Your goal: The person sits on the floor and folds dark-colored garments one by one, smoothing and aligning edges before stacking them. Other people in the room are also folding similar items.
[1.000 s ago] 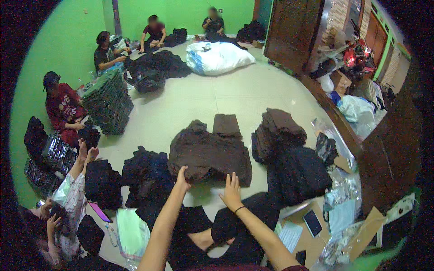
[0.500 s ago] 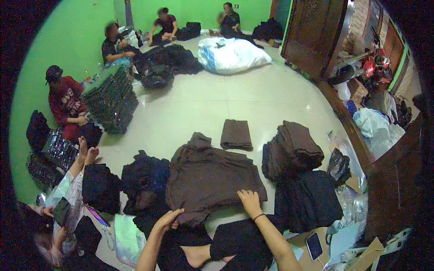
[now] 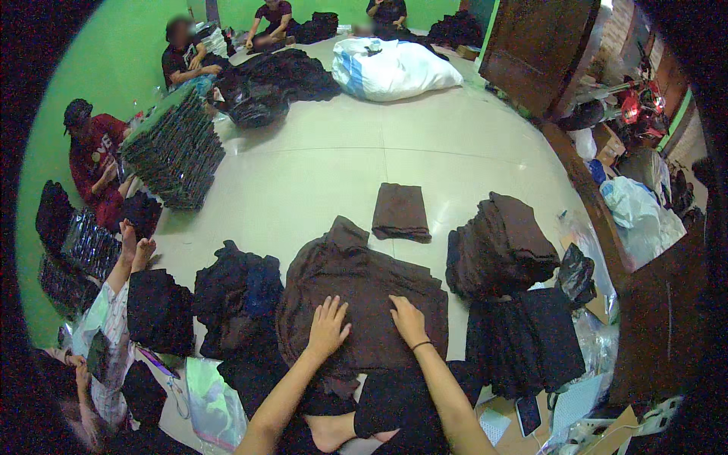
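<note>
The left forearm (image 3: 284,398) is hiding part of the near edge of the brown garment (image 3: 371,277), which is lying on the floor (image 3: 303,182) just ahead of the crossed legs (image 3: 421,387); I'm not making out its exact shape. The left hand (image 3: 327,326) and right hand (image 3: 409,318) are resting apart on it, fingers loosely spread. A dark pile (image 3: 235,296) is flanking it leftward, a black pile (image 3: 523,337) and brown pile (image 3: 504,243) rightward. Beyond, a folded brown cloth (image 3: 400,208) is lying separately, a white sack (image 3: 394,68) is slumping, and a far person's (image 3: 390,10) head is disappearing from view.
</note>
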`<state>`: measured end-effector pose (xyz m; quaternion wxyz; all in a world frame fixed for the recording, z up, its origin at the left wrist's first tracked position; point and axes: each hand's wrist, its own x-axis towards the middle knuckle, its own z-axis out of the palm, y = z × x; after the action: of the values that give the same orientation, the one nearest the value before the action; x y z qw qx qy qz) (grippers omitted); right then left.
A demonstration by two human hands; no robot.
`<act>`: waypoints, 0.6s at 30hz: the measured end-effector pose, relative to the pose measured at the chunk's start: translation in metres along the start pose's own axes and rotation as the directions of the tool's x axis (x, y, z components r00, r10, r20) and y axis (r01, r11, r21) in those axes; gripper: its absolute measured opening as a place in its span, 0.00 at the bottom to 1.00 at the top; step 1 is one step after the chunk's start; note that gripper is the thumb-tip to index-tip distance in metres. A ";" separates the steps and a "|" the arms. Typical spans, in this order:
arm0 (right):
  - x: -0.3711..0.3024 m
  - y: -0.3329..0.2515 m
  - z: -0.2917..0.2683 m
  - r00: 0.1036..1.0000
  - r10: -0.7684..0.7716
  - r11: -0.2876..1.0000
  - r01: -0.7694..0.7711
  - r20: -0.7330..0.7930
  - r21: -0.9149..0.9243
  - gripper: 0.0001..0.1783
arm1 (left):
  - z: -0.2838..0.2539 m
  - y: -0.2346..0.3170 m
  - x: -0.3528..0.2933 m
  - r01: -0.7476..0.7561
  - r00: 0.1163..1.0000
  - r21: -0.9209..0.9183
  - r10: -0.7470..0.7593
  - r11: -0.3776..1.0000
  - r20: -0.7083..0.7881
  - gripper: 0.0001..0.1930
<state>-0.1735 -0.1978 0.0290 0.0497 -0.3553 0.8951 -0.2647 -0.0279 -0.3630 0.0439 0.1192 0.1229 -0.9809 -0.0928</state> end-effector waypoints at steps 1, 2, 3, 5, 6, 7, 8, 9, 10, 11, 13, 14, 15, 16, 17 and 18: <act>0.005 -0.001 0.007 0.999 -0.020 0.998 0.018 -0.038 -0.056 0.14 | 0.010 -0.004 -0.004 -0.065 0.997 0.083 0.063 0.994 0.034 0.29; 0.008 0.000 0.012 0.998 -0.023 0.999 0.021 -0.065 -0.029 0.13 | 0.016 -0.012 -0.011 -0.013 0.998 0.077 0.008 0.997 0.069 0.30; 0.010 0.002 0.015 0.997 -0.010 1.000 0.010 -0.072 -0.005 0.11 | 0.016 -0.026 -0.021 0.037 0.991 0.075 -0.046 0.997 0.125 0.31; 0.011 0.007 0.014 0.995 0.061 0.996 -0.055 -0.076 0.075 0.09 | 0.020 -0.039 -0.029 0.130 0.964 0.117 -0.153 0.985 0.216 0.33; 0.011 0.009 0.011 0.991 0.118 0.986 -0.109 -0.067 0.130 0.07 | 0.021 -0.043 -0.031 0.104 0.981 0.065 -0.113 0.993 0.158 0.33; 0.009 0.008 0.007 0.983 0.181 0.969 -0.172 -0.037 0.175 0.06 | 0.020 -0.045 -0.032 0.106 0.980 0.054 -0.113 0.993 0.166 0.33; 0.004 0.004 0.002 0.971 0.206 0.949 -0.167 -0.124 0.269 0.05 | 0.020 -0.047 -0.031 0.089 0.985 0.034 -0.093 0.995 0.147 0.33; 0.001 -0.004 -0.002 0.951 0.237 0.923 -0.156 -0.198 0.353 0.05 | 0.019 -0.048 -0.030 0.097 0.979 0.017 -0.098 0.995 0.178 0.32; -0.001 -0.015 -0.008 0.920 0.310 0.882 -0.184 -0.239 0.434 0.05 | 0.018 -0.050 -0.027 0.109 0.965 -0.004 -0.104 0.994 0.240 0.32; -0.013 -0.030 -0.013 0.923 0.291 0.845 -0.125 -0.251 0.519 0.04 | 0.016 -0.055 -0.024 0.106 0.953 -0.039 -0.090 0.994 0.290 0.32; -0.042 -0.071 -0.015 0.983 0.088 0.817 0.022 -0.163 0.576 0.02 | 0.012 -0.066 -0.018 0.095 0.926 -0.094 -0.053 0.991 0.374 0.30; -0.058 -0.093 -0.014 0.961 -0.244 0.851 0.277 -0.130 0.447 0.03 | 0.011 -0.073 -0.015 0.099 0.911 -0.169 -0.021 0.981 0.411 0.29; -0.080 -0.119 -0.012 0.862 -0.507 0.758 0.451 -0.009 0.471 0.04 | 0.009 -0.080 -0.011 0.103 0.897 -0.227 0.008 0.968 0.442 0.29; -0.098 -0.148 -0.007 0.626 -0.572 0.808 0.318 0.530 0.496 0.07 | 0.008 -0.086 -0.008 0.105 0.883 -0.279 0.040 0.954 0.468 0.28; -0.128 -0.168 -0.013 0.458 -0.764 0.630 0.377 0.455 0.679 0.12 | 0.007 -0.089 -0.004 0.090 0.891 -0.280 0.048 0.956 0.452 0.25; -0.135 -0.169 -0.014 0.442 -0.721 0.680 0.309 0.533 0.665 0.13 | 0.005 -0.091 0.000 0.111 0.896 -0.328 0.049 0.938 0.441 0.24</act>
<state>0.0261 -0.2052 0.1139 0.4219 -0.6722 0.5299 -0.2991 -0.0094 -0.4488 0.0197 -0.0887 0.0916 -0.9483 -0.2906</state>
